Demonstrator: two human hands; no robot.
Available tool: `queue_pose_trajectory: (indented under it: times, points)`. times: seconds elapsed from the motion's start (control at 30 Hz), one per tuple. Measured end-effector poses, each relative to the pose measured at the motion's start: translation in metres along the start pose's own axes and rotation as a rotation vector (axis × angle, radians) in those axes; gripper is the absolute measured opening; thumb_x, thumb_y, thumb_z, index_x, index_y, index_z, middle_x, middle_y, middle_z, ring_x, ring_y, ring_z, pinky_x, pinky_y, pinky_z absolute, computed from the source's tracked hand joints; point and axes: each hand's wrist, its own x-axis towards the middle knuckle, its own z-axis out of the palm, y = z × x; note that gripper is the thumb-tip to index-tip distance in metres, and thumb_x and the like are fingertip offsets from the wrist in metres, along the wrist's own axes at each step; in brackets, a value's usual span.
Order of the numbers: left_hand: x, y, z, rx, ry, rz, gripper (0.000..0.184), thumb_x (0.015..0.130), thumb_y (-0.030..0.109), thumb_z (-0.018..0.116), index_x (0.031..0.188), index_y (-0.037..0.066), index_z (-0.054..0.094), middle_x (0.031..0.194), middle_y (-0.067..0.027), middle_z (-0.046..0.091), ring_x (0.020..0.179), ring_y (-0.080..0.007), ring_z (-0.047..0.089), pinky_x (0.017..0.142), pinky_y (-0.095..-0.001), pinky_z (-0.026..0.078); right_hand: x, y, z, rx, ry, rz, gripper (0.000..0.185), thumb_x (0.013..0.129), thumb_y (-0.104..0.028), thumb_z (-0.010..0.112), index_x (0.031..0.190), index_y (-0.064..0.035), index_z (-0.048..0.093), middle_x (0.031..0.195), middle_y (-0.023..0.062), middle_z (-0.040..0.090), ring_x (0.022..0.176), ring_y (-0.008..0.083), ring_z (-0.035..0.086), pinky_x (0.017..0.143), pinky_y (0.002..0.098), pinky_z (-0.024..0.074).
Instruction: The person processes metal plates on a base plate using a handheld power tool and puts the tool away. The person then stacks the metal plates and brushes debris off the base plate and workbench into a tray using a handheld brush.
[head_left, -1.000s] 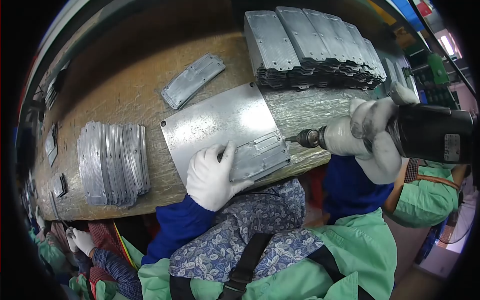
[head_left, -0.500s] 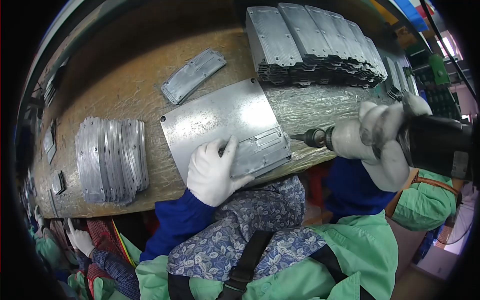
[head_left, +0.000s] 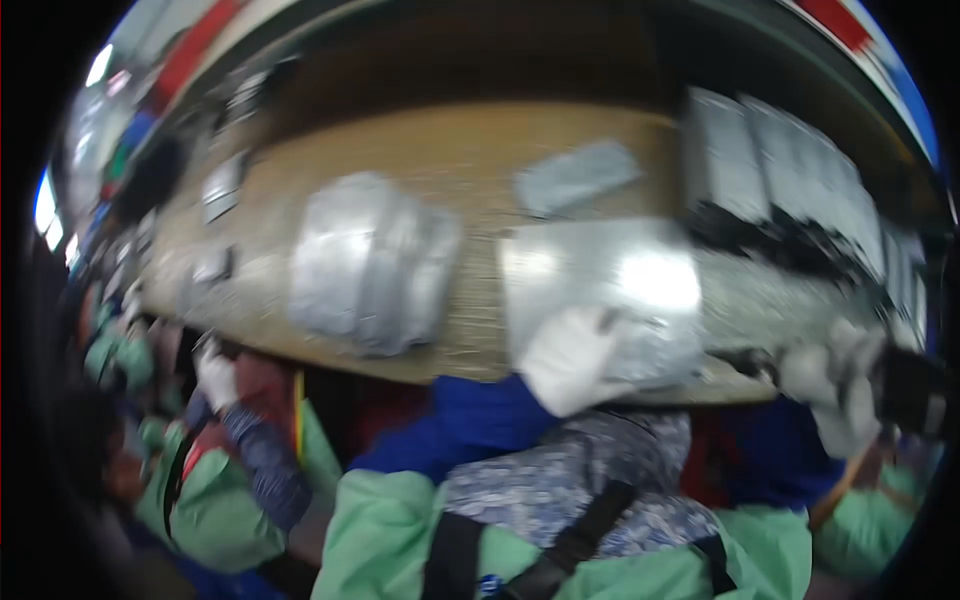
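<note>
The view is blurred. My left hand [head_left: 572,362], in a white glove, holds a small grey metal plate [head_left: 662,352] down on the near right part of a large square metal plate [head_left: 560,265]. Its thumb lies along the small plate's near edge. Something dark shows between its fingers, too smeared to name. At the right, my right hand [head_left: 832,378], gloved, is closed around a black power driver [head_left: 910,392]. The driver's tip points left toward the small plate's right side; whether they touch cannot be made out.
A stack of metal plates [head_left: 375,265] stands left on the wooden table [head_left: 480,160]. Another small plate [head_left: 578,178] lies behind the square one. Tall plate stacks [head_left: 790,170] stand back right. At the lower left, a co-worker [head_left: 215,480] with a gloved hand [head_left: 215,375] sits near the table edge.
The camera view has swung left, so the table and plates appear farther right. My left hand stays on the plates, and my right hand still holds the driver.
</note>
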Motion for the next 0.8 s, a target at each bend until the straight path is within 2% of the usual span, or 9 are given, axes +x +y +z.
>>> queue_pose_trajectory:
  times: [0.03, 0.13, 0.17, 0.23, 0.33, 0.47, 0.6, 0.77, 0.8]
  points:
    - [-0.001, 0.0, -0.001, -0.004, 0.012, -0.014, 0.068, 0.066, 0.041, 0.072, 0.115, 0.0, 0.049, 0.101, -0.0197, 0.054, 0.09, -0.0329, 0.055, 0.076, -0.0409, 0.046, -0.01, 0.001, -0.023, 0.072, -0.041, 0.056, 0.047, 0.089, -0.02, 0.043, 0.132, -0.0031, 0.033, 0.092, 0.0052, 0.046, 0.054, 0.013, 0.039, 0.047, 0.028, 0.0336]
    - [-0.004, -0.003, 0.005, 0.0, 0.066, 0.014, 0.072, 0.064, 0.042, 0.072, 0.114, -0.004, 0.049, 0.098, -0.0176, 0.053, 0.088, -0.0307, 0.055, 0.075, -0.0393, 0.046, -0.049, 0.011, -0.111, -0.177, 0.603, 0.037, 0.04, 0.082, -0.014, 0.039, 0.118, 0.0049, 0.043, 0.083, 0.0102, 0.046, 0.074, 0.0157, 0.042, 0.067, 0.0341, 0.0345]
    - [-0.007, -0.006, 0.006, 0.02, 0.104, 0.031, 0.073, 0.063, 0.042, 0.073, 0.114, -0.004, 0.049, 0.098, -0.0165, 0.053, 0.088, -0.0296, 0.054, 0.075, -0.0385, 0.046, -0.05, 0.019, -0.134, -0.223, 0.608, -0.049, 0.035, 0.08, -0.015, 0.041, 0.109, 0.0048, 0.044, 0.079, 0.0088, 0.043, 0.07, 0.0152, 0.039, 0.064, 0.0333, 0.0323]
    - [-0.005, -0.004, 0.013, 0.021, 0.146, 0.053, 0.077, 0.06, 0.043, 0.074, 0.115, -0.004, 0.048, 0.097, -0.0143, 0.051, 0.088, -0.0273, 0.054, 0.075, -0.0363, 0.045, -0.045, 0.047, -0.184, -0.193, 0.386, -0.355, 0.026, 0.076, -0.016, 0.043, 0.091, 0.0046, 0.045, 0.07, 0.0061, 0.037, 0.061, 0.0141, 0.034, 0.057, 0.0318, 0.0279]
    - [-0.005, -0.006, 0.015, 0.013, 0.159, 0.054, 0.077, 0.059, 0.042, 0.075, 0.115, -0.004, 0.048, 0.097, -0.0142, 0.051, 0.088, -0.0274, 0.053, 0.076, -0.0355, 0.045, -0.04, 0.062, -0.2, -0.171, 0.208, -0.529, 0.023, 0.069, -0.018, 0.047, 0.064, 0.0042, 0.048, 0.056, 0.0019, 0.029, 0.049, 0.0126, 0.025, 0.048, 0.0295, 0.0213]
    - [-0.006, -0.003, 0.012, 0.004, 0.12, 0.026, 0.078, 0.059, 0.042, 0.075, 0.116, -0.004, 0.048, 0.1, -0.0146, 0.052, 0.091, -0.0277, 0.053, 0.077, -0.0363, 0.045, -0.043, 0.036, -0.167, -0.42, 0.171, -0.254, 0.027, 0.073, -0.02, 0.05, 0.078, 0.0065, 0.049, 0.063, 0.0035, 0.034, 0.057, 0.0132, 0.032, 0.054, 0.0284, 0.0252]
    - [-0.005, -0.003, 0.009, -0.085, 0.094, -0.015, 0.069, 0.064, 0.038, 0.073, 0.114, -0.002, 0.048, 0.1, -0.0165, 0.053, 0.09, -0.0314, 0.053, 0.077, -0.0398, 0.045, -0.022, 0.016, -0.068, -0.265, 0.229, -0.155, 0.026, 0.077, -0.014, 0.052, 0.094, 0.004, 0.045, 0.064, 0.0022, 0.036, 0.054, 0.0121, 0.034, 0.049, 0.0267, 0.0274]
    - [0.003, 0.003, 0.003, -0.008, -0.023, -0.012, 0.063, 0.064, 0.038, 0.074, 0.112, 0.003, 0.052, 0.097, -0.0196, 0.056, 0.088, -0.0338, 0.056, 0.076, -0.041, 0.046, 0.033, 0.003, 0.049, -0.167, 0.244, -0.223, 0.036, 0.081, -0.006, 0.056, 0.113, 0.001, 0.04, 0.066, 0.0005, 0.039, 0.051, 0.0107, 0.037, 0.041, 0.0246, 0.0302]
    - [0.004, 0.006, 0.004, 0.05, -0.001, -0.02, 0.066, 0.063, 0.038, 0.075, 0.115, 0.003, 0.052, 0.099, -0.0189, 0.055, 0.088, -0.0331, 0.055, 0.077, -0.0405, 0.046, 0.037, 0.003, 0.048, -0.19, 0.224, -0.296, 0.027, 0.082, -0.002, 0.057, 0.105, -0.0014, 0.043, 0.065, 0.0029, 0.04, 0.05, 0.0121, 0.037, 0.04, 0.0238, 0.0318]
